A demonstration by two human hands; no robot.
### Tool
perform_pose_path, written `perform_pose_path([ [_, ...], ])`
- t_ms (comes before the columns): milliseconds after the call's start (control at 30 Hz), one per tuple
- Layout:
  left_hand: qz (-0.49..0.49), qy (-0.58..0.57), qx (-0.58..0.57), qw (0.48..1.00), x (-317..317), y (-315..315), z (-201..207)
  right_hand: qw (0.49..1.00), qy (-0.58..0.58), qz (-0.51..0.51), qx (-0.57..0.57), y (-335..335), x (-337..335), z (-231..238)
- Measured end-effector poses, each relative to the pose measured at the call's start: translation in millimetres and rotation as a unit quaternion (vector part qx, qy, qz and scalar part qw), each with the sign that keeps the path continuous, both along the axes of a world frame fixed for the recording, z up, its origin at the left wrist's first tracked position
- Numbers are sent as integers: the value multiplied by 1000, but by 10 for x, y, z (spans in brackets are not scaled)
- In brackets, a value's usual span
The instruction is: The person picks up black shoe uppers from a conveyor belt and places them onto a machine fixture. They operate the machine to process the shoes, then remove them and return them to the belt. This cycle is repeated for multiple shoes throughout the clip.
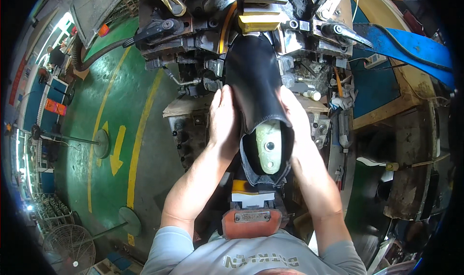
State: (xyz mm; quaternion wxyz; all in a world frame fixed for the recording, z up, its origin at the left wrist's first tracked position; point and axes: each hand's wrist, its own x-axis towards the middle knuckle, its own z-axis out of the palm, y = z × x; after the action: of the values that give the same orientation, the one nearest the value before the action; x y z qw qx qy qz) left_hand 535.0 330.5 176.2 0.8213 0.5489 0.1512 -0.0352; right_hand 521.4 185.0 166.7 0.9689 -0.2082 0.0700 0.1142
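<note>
A black leather shoe upper (253,77) sits in the middle, its toe end pointing away from me into the machine. Inside its open collar shows a pale green shoe last (268,149) with two round holes on top. My left hand (224,118) presses along the left side of the upper, fingers pointing forward. Against the right side lies my right hand (296,118), its fingertips partly hidden by the leather. Between them the two hands hold the upper. A yellow block (261,22) of the machine stands just beyond the toe.
Metal machine parts with levers (166,26) flank the toe on both sides. An orange-red pad (251,223) is close to my body. At left are a green floor (108,125) with yellow lines and a fan (70,250). A blue machine arm (411,50) reaches in at right.
</note>
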Motion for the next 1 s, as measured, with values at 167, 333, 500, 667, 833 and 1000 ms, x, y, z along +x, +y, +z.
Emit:
perform_pose_path([
  [167,16,-15,-22,1000,193,66,-447,991,15,-80,-108,18,272,-587],
  [333,35,20,-87,995,138,11,-313,992,67,-81,-75,-13,250,-480],
  [500,50,32,-58,997,111,8,-388,992,55,-104,-46,67,227,-502],
  [667,88,0,-67,994,133,-43,-528,984,45,-140,-95,92,264,-556],
  [833,101,-52,-65,991,64,-48,-701,972,27,-161,-171,122,125,-522],
  [1000,103,-61,-100,988,104,-39,-872,972,62,-159,-162,201,141,-318],
])
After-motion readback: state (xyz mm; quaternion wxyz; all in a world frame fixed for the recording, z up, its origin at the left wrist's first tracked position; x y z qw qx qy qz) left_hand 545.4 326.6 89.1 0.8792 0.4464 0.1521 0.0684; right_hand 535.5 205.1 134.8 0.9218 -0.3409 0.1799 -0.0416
